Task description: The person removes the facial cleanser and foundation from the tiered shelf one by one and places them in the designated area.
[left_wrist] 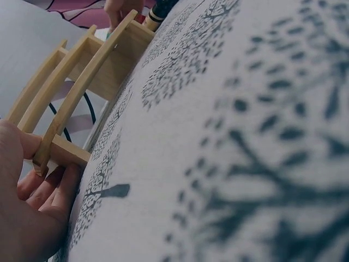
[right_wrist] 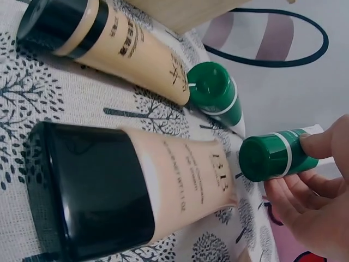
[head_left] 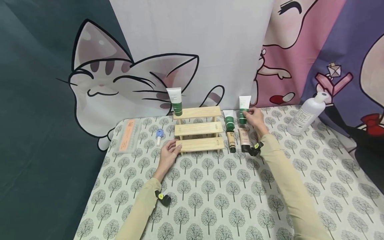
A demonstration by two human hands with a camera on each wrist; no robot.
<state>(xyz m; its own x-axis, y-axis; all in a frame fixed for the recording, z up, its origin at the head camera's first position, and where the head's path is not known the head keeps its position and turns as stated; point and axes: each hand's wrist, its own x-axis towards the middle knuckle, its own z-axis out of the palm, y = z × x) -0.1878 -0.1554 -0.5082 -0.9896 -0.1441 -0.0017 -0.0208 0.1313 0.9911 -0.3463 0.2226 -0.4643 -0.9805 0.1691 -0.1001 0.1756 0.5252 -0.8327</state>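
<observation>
A three-tier wooden display stand (head_left: 199, 144) stands mid-table. My left hand (head_left: 169, 153) grips the left end of its lowest step, thumb above and fingers under it in the left wrist view. On the top step's left end a white-and-green tube (head_left: 175, 100) stands upright on its cap. My right hand (head_left: 254, 117) pinches a second such tube (head_left: 244, 108) between thumb and fingers, cap downward. A third green-capped tube (head_left: 229, 119) is just left of it. Nearer to me lie a tan tube (head_left: 231, 140) with a black cap and a pink BB cream tube (right_wrist: 185, 180).
A white pump-type bottle (head_left: 306, 115) leans at the right. Left of the stand are a small blue-and-white item (head_left: 159, 136) and a clear flat case (head_left: 128, 136) with an orange strip. Behind the table hangs a cartoon cat curtain (head_left: 198, 40).
</observation>
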